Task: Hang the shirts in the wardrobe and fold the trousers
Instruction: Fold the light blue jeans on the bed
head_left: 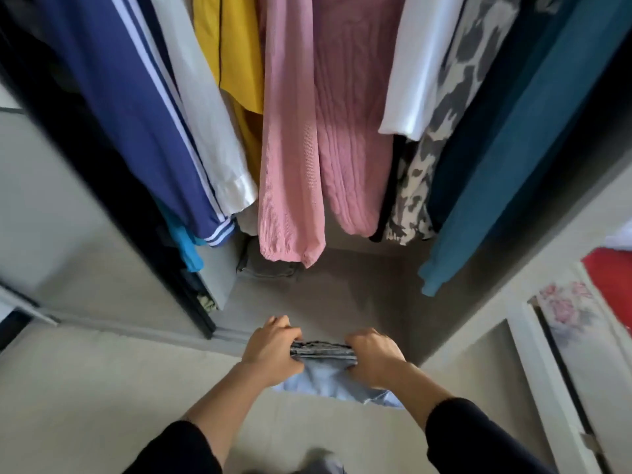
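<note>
Left hand (270, 347): fingers curled, grip clamped on the left end of the folded trousers (325, 379)
Right hand (372, 354): grip clamped on their right end
Trousers: held just before the open wardrobe (359, 289)

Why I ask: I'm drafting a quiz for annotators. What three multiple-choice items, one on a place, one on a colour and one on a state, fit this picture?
1. Where does the folded grey garment lie?
A) on the wardrobe floor, below the pink sweater
B) on a hanger
C) on a chair

2. What colour are the folded trousers?
A) black
B) light blue
C) yellow

3. What are the hands doing?
A) both hang open
B) one points at the rail
C) both grip the trousers

Key:
1. A, it sits beneath the sweater's cuff.
2. B, pale blue denim shows.
3. C, the left hand and the right hand curl round the bundle's ends.
</note>
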{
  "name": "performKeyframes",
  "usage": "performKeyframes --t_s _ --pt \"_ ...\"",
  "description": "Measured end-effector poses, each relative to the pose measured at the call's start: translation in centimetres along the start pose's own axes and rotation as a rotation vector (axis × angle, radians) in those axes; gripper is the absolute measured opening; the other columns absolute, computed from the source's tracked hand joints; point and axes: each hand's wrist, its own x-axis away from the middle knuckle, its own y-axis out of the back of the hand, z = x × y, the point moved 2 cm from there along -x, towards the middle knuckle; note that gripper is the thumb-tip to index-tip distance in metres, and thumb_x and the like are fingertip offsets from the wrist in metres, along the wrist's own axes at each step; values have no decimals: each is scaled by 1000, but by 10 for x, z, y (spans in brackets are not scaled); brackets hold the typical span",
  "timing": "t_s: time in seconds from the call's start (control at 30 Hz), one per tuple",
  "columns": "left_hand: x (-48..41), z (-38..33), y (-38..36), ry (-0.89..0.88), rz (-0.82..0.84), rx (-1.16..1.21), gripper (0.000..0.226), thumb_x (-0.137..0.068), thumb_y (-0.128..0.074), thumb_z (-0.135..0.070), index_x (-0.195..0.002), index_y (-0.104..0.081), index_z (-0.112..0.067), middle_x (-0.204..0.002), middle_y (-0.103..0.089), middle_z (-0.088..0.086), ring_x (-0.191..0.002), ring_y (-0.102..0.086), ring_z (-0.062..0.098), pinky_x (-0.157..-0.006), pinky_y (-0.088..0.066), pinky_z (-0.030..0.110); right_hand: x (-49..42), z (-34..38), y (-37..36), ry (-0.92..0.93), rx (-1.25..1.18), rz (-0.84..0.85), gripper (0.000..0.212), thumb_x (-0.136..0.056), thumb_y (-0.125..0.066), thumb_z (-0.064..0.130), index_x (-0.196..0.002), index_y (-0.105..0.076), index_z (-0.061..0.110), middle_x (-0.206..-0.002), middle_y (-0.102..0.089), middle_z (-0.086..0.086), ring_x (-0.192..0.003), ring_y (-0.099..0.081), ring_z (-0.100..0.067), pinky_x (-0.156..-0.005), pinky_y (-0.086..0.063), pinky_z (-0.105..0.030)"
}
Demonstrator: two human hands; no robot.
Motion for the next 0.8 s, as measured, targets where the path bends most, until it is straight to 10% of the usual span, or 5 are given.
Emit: performKeyframes --t_s 0.23,0.6,0.8 --pt "-167 66 -101 41 41 -38 27 -71 -57 -23 -98 -56 -22 -93 -65 0 -91 -62 28 -62 -37 26 -176 -41 -77 -101 173 32 43 -85 -60 23 -128 -57 25 -139 -34 -7 -128 -38 -27 -98 -41 -38" --pt "-397 129 -245 -97 -481 -87 39 -86 -58 -36 -123 -48 -30 -94 -72 8 -91 -68 30 -67 -51 36 -392 -136 -186 -320 192 -480 41 -94 -42 6 -132 -47 19 -124 -61 -9 -111 -62 -29 -80 -52 -36" --pt "-429 173 -404 -72 -76 124 62 -89 -50 -13 -147 -32 -26 -122 -65 12 -111 -61 26 -90 -48 33 -436 -166 -346 -335 -301 -310 45 -95 -39 16 -140 -38 23 -130 -56 -12 -113 -58 -27 -89 -46 -33"
